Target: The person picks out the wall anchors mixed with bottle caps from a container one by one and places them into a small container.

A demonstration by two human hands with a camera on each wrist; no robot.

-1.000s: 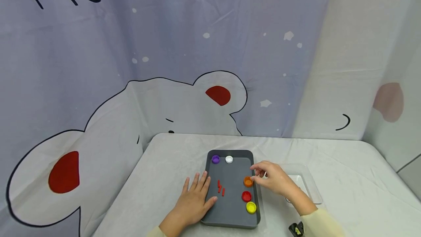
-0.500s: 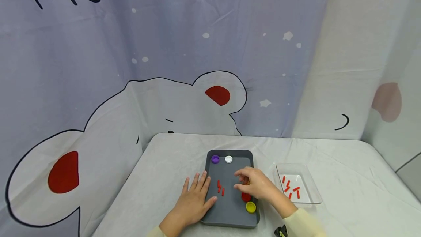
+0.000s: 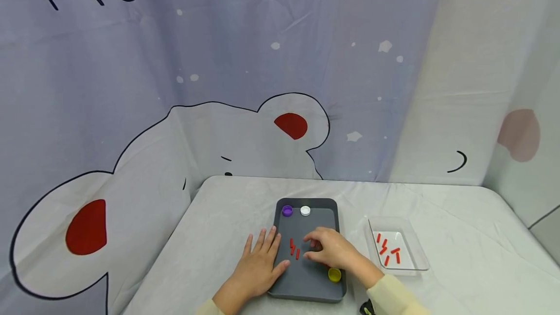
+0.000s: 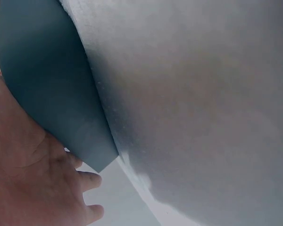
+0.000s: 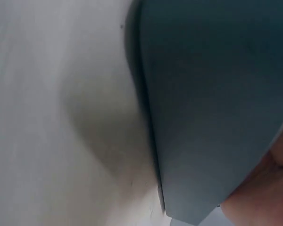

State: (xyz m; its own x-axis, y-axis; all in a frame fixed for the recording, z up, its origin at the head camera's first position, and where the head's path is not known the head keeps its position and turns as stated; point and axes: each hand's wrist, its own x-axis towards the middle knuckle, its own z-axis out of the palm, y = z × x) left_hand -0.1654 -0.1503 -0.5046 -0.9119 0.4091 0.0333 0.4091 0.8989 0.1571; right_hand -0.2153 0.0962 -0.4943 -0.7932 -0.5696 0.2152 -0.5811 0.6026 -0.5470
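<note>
My left hand (image 3: pixel 258 269) lies with spread, straight fingers over the left edge of a grey tray (image 3: pixel 302 290). In the left wrist view its palm (image 4: pixel 28 174) is beside the tray's outer wall (image 4: pixel 52 80). My right hand (image 3: pixel 334 249) hovers over the tray's right half, thumb and bent fingers apart, nothing visible between them. Just left of its fingertips lie 3 small red sticks (image 3: pixel 292 247) on the tray floor. A yellow cap (image 3: pixel 334 275) shows below the hand, which covers the orange cap and nearly all of the red one. The right wrist view shows mostly tray wall (image 5: pixel 207 103).
A purple cap (image 3: pixel 287 211) and a white cap (image 3: pixel 305 210) sit at the tray's far end. Right of the tray, a clear plastic box (image 3: pixel 417 252) holds several red sticks. White cloth (image 3: pixel 227 208) covers the table, and a printed curtain (image 3: pixel 245 52) hangs behind.
My right hand has moved left from the tray's right edge to beside the red sticks, covering the orange cap and uncovering the clear box. My left hand has stayed put.
</note>
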